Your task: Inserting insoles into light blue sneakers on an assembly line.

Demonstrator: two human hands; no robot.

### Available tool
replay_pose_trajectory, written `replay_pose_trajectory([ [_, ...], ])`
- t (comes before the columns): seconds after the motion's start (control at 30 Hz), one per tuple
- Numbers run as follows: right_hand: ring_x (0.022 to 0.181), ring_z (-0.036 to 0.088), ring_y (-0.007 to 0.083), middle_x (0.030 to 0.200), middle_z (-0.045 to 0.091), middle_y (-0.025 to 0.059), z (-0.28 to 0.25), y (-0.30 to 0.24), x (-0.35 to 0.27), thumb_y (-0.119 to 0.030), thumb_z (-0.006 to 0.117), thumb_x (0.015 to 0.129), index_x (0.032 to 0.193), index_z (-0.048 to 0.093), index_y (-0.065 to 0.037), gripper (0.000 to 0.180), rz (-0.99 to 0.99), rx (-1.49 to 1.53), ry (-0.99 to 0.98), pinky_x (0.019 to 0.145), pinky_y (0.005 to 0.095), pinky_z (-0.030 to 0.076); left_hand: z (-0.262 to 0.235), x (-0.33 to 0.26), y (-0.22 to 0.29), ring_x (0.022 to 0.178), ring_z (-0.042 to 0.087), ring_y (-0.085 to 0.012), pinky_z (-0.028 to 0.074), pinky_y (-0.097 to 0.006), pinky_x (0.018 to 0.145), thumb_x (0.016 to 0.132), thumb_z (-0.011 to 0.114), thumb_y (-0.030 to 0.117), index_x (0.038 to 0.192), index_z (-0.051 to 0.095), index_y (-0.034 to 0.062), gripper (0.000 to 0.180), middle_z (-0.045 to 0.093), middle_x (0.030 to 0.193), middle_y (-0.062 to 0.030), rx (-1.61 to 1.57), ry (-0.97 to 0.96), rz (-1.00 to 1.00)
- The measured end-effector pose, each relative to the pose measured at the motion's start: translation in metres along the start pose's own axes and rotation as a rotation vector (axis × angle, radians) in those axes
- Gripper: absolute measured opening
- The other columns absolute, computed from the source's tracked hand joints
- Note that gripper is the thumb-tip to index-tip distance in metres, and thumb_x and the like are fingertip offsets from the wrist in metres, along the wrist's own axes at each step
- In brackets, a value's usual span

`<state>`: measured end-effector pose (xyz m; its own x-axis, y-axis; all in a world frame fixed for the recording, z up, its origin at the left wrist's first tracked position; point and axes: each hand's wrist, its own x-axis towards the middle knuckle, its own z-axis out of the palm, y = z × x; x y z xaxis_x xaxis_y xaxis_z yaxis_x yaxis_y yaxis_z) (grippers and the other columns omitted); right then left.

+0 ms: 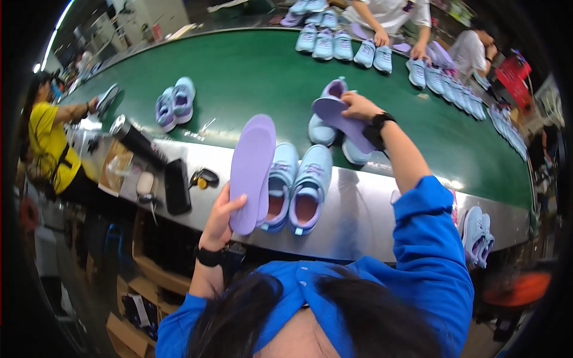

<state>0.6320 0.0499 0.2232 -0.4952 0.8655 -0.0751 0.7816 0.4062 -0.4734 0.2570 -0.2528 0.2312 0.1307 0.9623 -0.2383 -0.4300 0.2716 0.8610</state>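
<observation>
My left hand (221, 219) grips a couple of lilac insoles (253, 167), stacked and held upright, at the left of a pair of light blue sneakers (313, 170). Those sneakers stand on the metal ledge with their heels toward me and their openings showing. Farther right, my right hand (362, 108) has its fingers closed on another lilac insole (327, 108). That insole hangs over a second pair of light blue sneakers (322, 132) on the green belt and partly hides them. Whether it touches them I cannot tell.
On the metal ledge (358, 203) at left lie a black tumbler (137, 142), a phone (177, 186) and keys (204, 178). Another sneaker pair (175, 102) sits on the green belt (245, 71). Across it, a person's hands (382, 38) touch sneakers in a row. More sneakers (477, 235) are at right.
</observation>
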Motion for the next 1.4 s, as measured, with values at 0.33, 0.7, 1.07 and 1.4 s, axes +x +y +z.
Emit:
replay_pose_trajectory([
  [0.33, 0.091, 0.064, 0.0165, 0.105, 0.066, 0.0042, -0.071, 0.004, -0.205, -0.007, 0.058, 0.096, 0.118, 0.058, -0.001, 0.023, 0.270, 1.120, 0.665, 0.083, 0.0285, 0.052, 0.004, 0.010, -0.003, 0.120, 0.052, -0.0182, 0.042, -0.033, 0.103, 0.095, 0.059, 0.014, 0.144, 0.035, 0.0041, 0.056, 0.052, 0.133, -0.0098, -0.070, -0.036, -0.106],
  [0.7, 0.072, 0.065, 0.0179, 0.091, 0.067, 0.0094, -0.033, 0.092, -0.513, -0.019, 0.056, 0.099, 0.111, 0.058, 0.001, 0.023, 0.794, 1.422, 1.144, 0.060, 0.0280, 0.056, 0.032, 0.025, -0.029, 0.124, 0.039, -0.0194, 0.029, -0.034, 0.111, 0.093, 0.062, 0.021, 0.139, 0.040, 0.0028, 0.054, 0.034, 0.128, -0.0095, 0.139, -0.129, -0.130],
  [1.07, 0.103, 0.059, 0.0149, 0.117, 0.060, 0.0076, 0.020, -0.103, -0.329, -0.010, 0.059, 0.095, 0.129, 0.048, -0.001, 0.037, 0.482, 0.932, 0.692, 0.092, 0.0302, 0.046, 0.052, 0.007, -0.004, 0.103, 0.053, -0.0123, 0.044, -0.028, 0.092, 0.097, 0.056, 0.015, 0.120, 0.051, 0.0029, 0.027, 0.053, 0.114, -0.0059, 0.057, -0.010, 0.139],
  [1.4, 0.103, 0.057, 0.0302, 0.115, 0.056, 0.0201, 0.118, -0.087, -0.249, -0.014, 0.073, 0.083, 0.132, 0.042, 0.002, 0.060, 0.432, -0.061, 0.465, 0.090, 0.0396, 0.047, -0.048, 0.011, -0.029, 0.087, 0.063, -0.0325, 0.050, -0.041, 0.082, 0.089, 0.066, 0.020, 0.115, 0.053, -0.0036, 0.038, 0.064, 0.098, -0.0186, 1.383, 0.244, 0.077],
])
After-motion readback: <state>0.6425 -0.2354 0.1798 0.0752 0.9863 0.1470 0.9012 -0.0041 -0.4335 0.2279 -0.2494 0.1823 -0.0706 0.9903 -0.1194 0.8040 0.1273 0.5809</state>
